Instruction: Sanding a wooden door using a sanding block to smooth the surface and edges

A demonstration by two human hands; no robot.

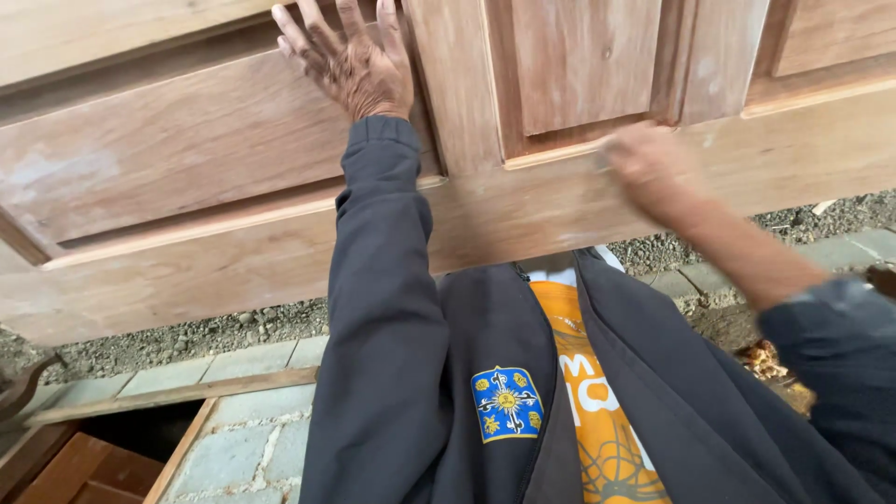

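Both hands on a panelled wooden door (233, 168) lying across in front of us.

Our left hand (350, 61) lies flat on a raised panel of the door, fingers (291, 33) spread wide, gripping nothing. Our right hand (644, 163), blurred, presses on the door's lower rail; we cannot tell how its fingers are set or whether they hold anything. Below the door's near edge lie gravel (187, 336) and grey paving blocks (252, 439).

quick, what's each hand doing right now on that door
Left hand: open, fingers spread, palm flat on the wooden door.
Right hand: blurred, against the door's lower rail; open or shut cannot be told.
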